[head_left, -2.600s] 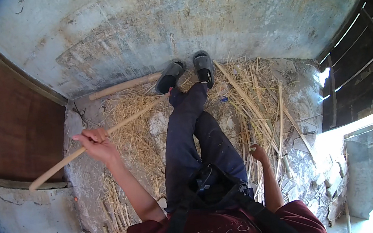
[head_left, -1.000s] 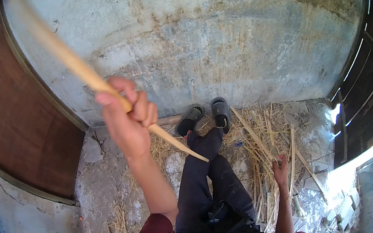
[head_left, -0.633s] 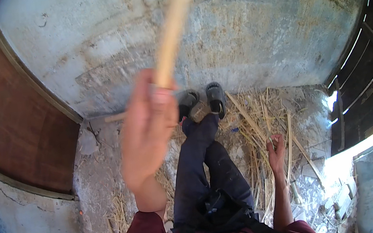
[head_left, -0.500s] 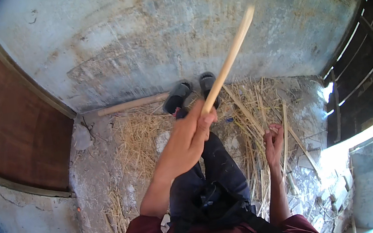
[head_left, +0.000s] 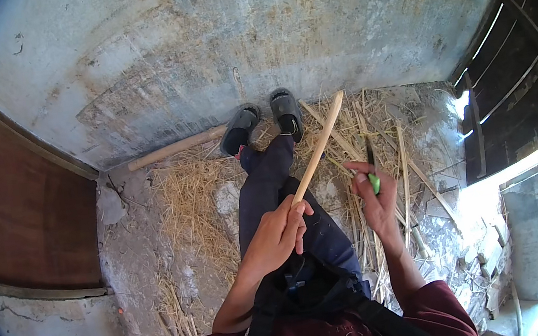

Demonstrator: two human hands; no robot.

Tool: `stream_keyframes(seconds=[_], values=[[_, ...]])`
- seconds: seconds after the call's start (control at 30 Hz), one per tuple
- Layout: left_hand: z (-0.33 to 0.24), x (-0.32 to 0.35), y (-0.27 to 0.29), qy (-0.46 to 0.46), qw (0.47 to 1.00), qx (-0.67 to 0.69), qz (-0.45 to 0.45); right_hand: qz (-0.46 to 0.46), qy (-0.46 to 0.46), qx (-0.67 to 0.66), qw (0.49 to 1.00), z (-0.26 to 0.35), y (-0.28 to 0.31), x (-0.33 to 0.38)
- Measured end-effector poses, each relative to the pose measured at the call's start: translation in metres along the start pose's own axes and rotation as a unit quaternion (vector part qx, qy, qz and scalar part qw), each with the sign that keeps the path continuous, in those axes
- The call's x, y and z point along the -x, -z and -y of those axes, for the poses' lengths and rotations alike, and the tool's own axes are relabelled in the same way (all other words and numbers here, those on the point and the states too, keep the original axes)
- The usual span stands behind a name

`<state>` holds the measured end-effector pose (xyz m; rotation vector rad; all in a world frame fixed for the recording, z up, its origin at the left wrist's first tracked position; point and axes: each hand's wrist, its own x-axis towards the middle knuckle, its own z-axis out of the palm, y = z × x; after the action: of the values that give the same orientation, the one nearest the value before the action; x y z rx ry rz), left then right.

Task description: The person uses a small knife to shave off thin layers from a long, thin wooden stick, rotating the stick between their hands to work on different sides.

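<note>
A pale, smoothed wooden stick (head_left: pixel 319 151) slants up and away to the right from my left hand (head_left: pixel 273 237). The fingers are wrapped round its near end, above my lap. To the right, my right hand (head_left: pixel 380 206) is closed round the green handle of a small knife (head_left: pixel 374 183). Its narrow dark blade points up and away, slightly blurred, and stands apart from the stick. Part of the handle is hidden by the fingers.
Straw and shavings (head_left: pixel 195 206) litter the floor round my legs, with several split strips (head_left: pixel 405 169) on the right. A thick pole (head_left: pixel 177 148) lies along the concrete wall (head_left: pixel 251 40). A brown panel (head_left: pixel 33 201) stands left; dark slatted boards (head_left: pixel 511 79) are at right.
My left hand has come down and nearer with the stick. My right hand has moved slightly inward and up, and the knife now shows in it.
</note>
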<state>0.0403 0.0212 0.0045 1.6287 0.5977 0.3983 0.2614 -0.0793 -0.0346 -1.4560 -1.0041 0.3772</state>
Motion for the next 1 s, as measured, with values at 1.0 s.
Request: stream_keyframes(seconds=[1.0], values=[[-0.020, 0.063, -0.001, 0.076, 0.995, 0.062, -0.022, 0.194, 0.177, 0.156, 0.952, 0.038, -0.058, -0.012]])
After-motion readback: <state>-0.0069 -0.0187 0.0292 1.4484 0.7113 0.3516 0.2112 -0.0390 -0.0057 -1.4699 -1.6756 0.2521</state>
